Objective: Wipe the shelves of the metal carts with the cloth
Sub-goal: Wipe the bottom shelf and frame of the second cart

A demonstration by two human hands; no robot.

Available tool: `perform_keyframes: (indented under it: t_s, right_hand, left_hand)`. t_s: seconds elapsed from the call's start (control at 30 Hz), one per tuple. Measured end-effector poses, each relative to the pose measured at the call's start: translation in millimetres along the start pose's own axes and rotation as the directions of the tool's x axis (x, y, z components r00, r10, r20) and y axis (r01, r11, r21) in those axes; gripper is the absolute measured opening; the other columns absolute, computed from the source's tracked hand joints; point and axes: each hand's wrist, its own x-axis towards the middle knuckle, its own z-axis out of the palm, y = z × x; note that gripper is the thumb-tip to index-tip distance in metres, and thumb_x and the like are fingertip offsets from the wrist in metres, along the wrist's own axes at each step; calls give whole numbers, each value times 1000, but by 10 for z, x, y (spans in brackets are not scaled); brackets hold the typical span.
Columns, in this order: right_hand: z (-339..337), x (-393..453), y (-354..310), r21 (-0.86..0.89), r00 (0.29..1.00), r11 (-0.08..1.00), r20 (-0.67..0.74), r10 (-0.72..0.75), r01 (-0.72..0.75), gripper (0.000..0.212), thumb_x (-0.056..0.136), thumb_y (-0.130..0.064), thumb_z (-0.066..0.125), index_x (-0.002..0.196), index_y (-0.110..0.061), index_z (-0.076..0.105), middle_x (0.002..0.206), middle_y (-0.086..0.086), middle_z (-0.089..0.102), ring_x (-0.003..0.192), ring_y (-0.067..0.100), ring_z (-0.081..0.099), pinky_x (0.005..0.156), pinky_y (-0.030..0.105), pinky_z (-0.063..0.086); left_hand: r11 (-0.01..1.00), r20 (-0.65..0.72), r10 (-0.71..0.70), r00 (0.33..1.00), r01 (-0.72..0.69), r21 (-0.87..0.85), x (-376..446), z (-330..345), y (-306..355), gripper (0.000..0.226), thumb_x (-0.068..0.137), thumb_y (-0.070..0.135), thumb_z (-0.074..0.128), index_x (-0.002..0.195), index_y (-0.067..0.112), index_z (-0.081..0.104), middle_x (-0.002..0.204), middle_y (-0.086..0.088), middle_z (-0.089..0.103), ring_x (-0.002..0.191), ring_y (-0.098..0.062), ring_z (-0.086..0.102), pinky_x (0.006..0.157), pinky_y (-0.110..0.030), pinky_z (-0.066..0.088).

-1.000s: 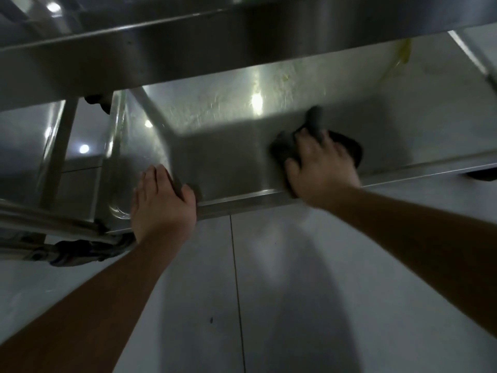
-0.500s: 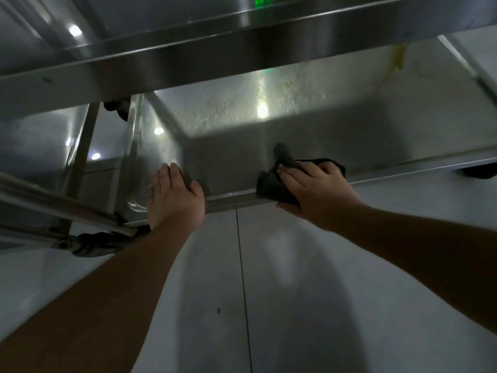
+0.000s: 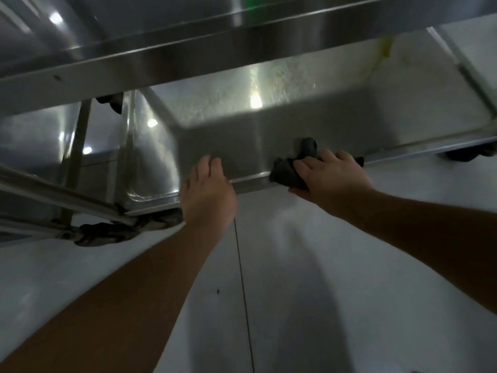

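Observation:
The metal cart's bottom shelf (image 3: 295, 125) is a shiny steel tray, streaked with pale residue toward the back. A dark cloth (image 3: 289, 169) is bunched over the shelf's front rim. My right hand (image 3: 330, 176) grips it there, fingers on top and thumb under the rim. My left hand (image 3: 208, 192) rests over the same front rim a little to the left, its fingers reaching onto the shelf and the fingertips in shadow. The upper shelf's edge (image 3: 215, 57) crosses the top of the view.
A second steel cart (image 3: 40, 141) stands on the left, its tubes (image 3: 53, 195) meeting a dark caster (image 3: 107, 232). Another caster (image 3: 462, 154) sits under the shelf's right end. Pale floor tiles (image 3: 309, 278) fill the foreground.
My right hand has pulled the cloth from the middle of the shelf back onto the front rim. My left hand has stayed on the rim.

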Motion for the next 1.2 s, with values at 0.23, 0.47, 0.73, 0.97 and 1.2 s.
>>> perform_keyframes:
  t_s: [0.23, 0.47, 0.73, 0.97, 1.2]
  right_hand:
    - [-330, -531, -55, 49, 938, 995, 341, 61, -82, 50, 98, -68, 47, 119, -24, 57, 102, 1, 65, 99, 25, 60, 82, 43, 47]
    - [-804, -1670, -343, 122, 721, 956, 683, 116, -269, 54, 98, -73, 42, 121, -25, 54, 100, -4, 62, 92, 23, 61, 78, 38, 39]
    - [-2290, -2615, -435, 165, 598, 875, 785, 163, -455, 52, 98, -71, 45, 119, -25, 55, 93, -3, 52, 99, 23, 61, 80, 38, 35]
    - [-3803, -3008, -8, 159, 602, 861, 775, 194, -483, 47, 98, -69, 46, 118, -28, 55, 91, -5, 48, 83, 19, 45, 76, 37, 35]
    - [-5349, -3350, 960, 173, 617, 769, 712, 334, -616, 44, 98, -69, 46, 112, -28, 53, 93, -3, 52, 81, 22, 51, 75, 37, 40]
  left_hand:
    - [990, 295, 116, 948, -133, 39, -685, -322, 468, 46, 106, 32, 41, 149, 19, 44, 145, -7, 52, 130, -28, 50, 99, -44, 43]
    - [958, 629, 112, 770, -253, 139, -1503, -1223, 585, 49, 107, 39, 38, 152, 22, 45, 148, -4, 52, 130, -28, 52, 99, -44, 45]
    - [944, 730, 97, 677, -294, 148, -2076, -2796, 960, 45, 104, 36, 43, 146, 20, 50, 143, -4, 54, 125, -27, 54, 95, -41, 45]
    - [937, 748, 157, 645, -337, 95, -2291, -4223, 1725, 45, 103, 35, 43, 147, 23, 48, 140, 0, 54, 123, -23, 53, 95, -39, 45]
    - [887, 713, 290, 638, -458, 48, -2231, -5632, 2895, 47, 106, 36, 41, 152, 24, 42, 148, -1, 50, 131, -23, 50, 102, -41, 43]
